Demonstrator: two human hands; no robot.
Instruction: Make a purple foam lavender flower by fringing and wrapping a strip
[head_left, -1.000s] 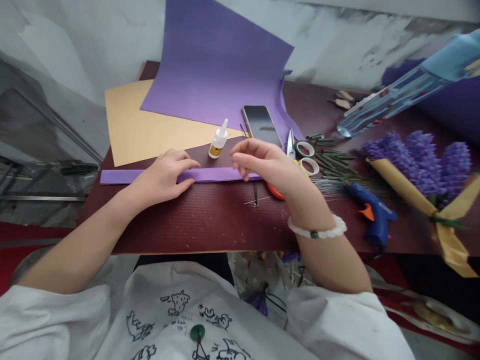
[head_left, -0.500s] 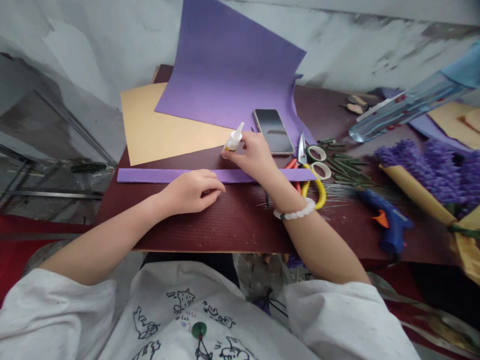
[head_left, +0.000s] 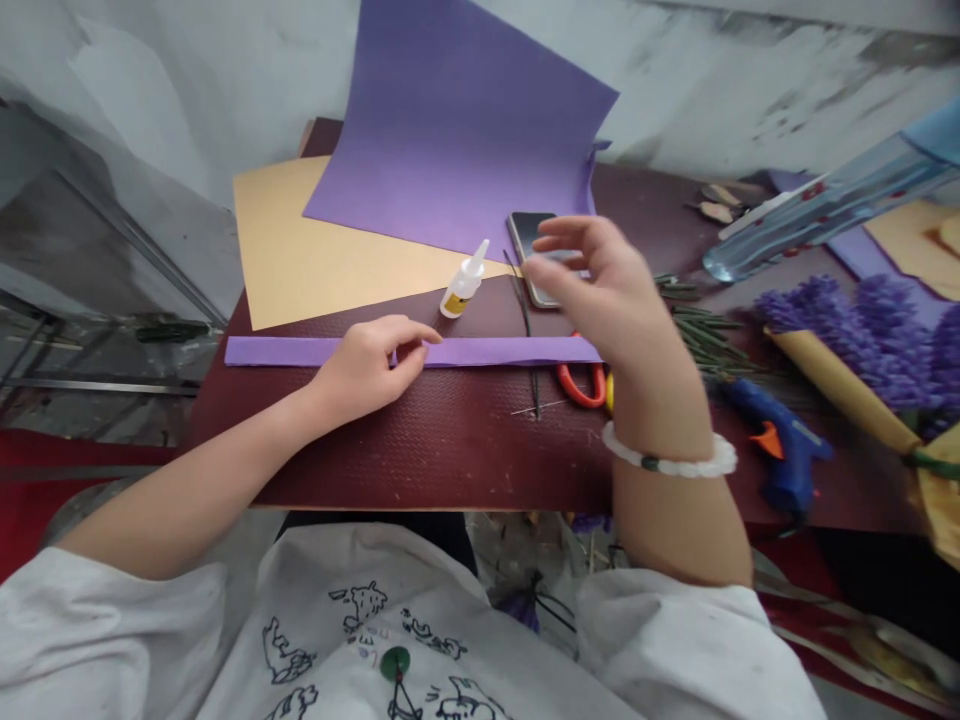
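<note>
Right hand [head_left: 604,285] moved from glue bottle [head_left: 456,297] toward phone [head_left: 527,232], fingers apart | left hand [head_left: 367,362] on purple strip [head_left: 495,350], pinching or not: cannot tell | strip lies across table [head_left: 420,450] | step, probably: steadying strip; next calls for keeping it straight

head view | from above | facing forward, down | tabletop [head_left: 435,450] near

Left fingers [head_left: 414,330] on purple strip [head_left: 495,351], white bottle [head_left: 459,294] beyond
</note>
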